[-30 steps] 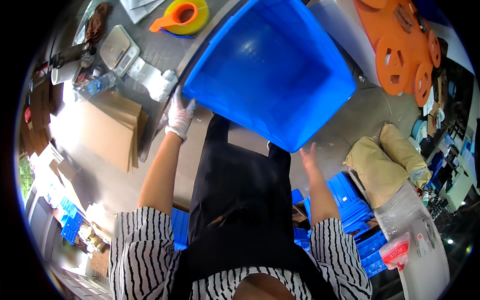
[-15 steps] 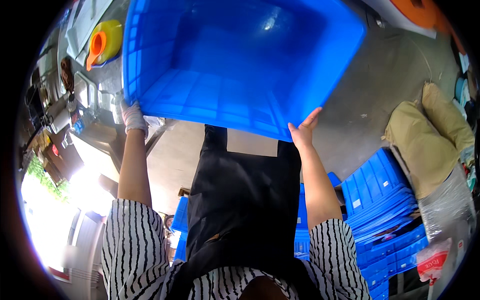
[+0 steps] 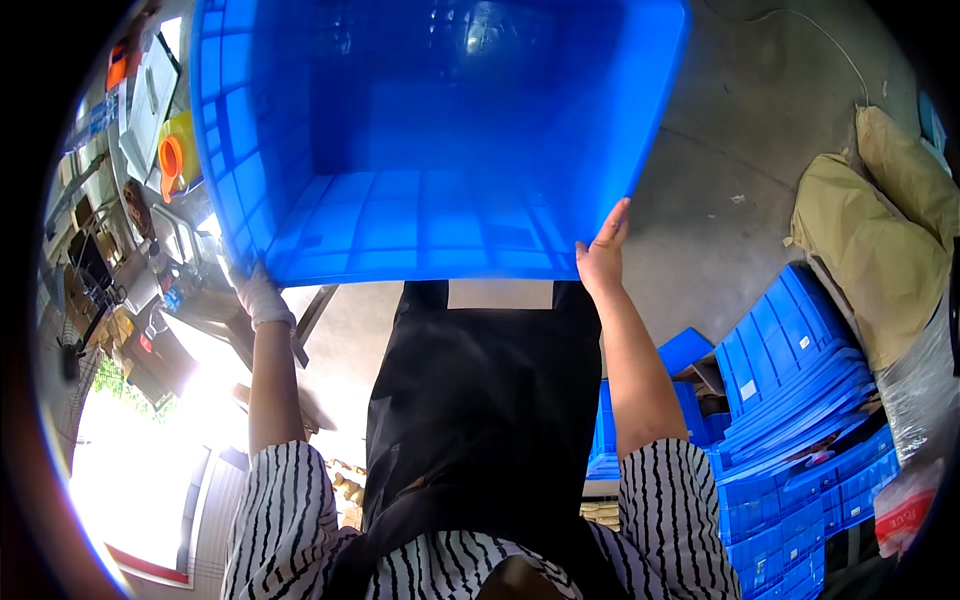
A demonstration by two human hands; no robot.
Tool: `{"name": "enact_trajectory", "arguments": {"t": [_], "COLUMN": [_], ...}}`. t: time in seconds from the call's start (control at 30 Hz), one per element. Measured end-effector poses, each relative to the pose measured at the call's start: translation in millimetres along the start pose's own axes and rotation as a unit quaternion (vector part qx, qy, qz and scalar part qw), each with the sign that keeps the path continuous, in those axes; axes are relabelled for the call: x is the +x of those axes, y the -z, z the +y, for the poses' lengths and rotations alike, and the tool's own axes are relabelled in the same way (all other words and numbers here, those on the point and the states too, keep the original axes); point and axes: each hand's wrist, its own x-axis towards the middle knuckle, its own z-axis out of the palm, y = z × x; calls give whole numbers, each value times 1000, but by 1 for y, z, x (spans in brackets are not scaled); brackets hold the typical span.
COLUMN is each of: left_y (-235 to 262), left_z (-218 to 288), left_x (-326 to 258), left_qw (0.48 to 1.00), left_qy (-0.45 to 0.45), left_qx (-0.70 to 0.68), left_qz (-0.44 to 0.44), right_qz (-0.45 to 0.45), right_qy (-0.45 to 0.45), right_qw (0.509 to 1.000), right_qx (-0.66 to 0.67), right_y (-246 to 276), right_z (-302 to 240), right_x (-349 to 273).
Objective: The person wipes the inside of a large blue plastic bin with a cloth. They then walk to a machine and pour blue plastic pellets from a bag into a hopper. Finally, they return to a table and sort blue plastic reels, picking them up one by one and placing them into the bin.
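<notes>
The bin [image 3: 420,120] is hanging before the apron [image 3: 480,400], between the left hand [image 3: 262,298] at its near left corner and the right hand [image 3: 602,262] at its near right. A tape dispenser [image 3: 186,138] is lying leftward; stacked containers [image 3: 785,345] are standing rightward, two sacks [image 3: 865,260] lying beyond.

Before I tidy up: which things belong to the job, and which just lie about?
In use:
blue bin, held by left hand and right hand

Apparently lying about:
tan sacks
yellow-and-orange roll
red-and-white bag
</notes>
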Motion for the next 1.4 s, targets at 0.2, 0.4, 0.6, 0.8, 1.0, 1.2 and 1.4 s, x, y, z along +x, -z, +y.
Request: {"name": "enact_trajectory", "arguments": {"t": [0.2, 0.4, 0.6, 0.8, 1.0, 1.2, 1.4], "left_y": [-13, 4, 3, -10, 10, 19, 55], "left_z": [22, -3, 15, 17, -8, -61, -95], "left_x": [-6, 61, 91, 73, 90, -2, -197], "left_qw": [998, 993, 996, 997, 959, 986, 942], "left_qy": [55, -64, -5, -10, -113, -167, 40], "left_qx": [-25, 46, 48, 59, 249, 9, 155], "left_qz": [16, -87, -71, -40, -77, 5, -295], "right_qz": [0, -30, -3, -28, -18, -63, -220], "right_qy": [9, -3, 40, 13, 26, -43, 85], "right_qw": [1000, 1000, 999, 999, 999, 997, 964], "right_qx": [-12, 7, 4, 14, 25, 6, 120], "right_y": [-3, -1, -11, -13, -12, 0, 28], "right_z": [3, -31, -57, -59, -55, -75, -38], "right_x": [2, -5, 7, 6, 9, 11, 22]}}
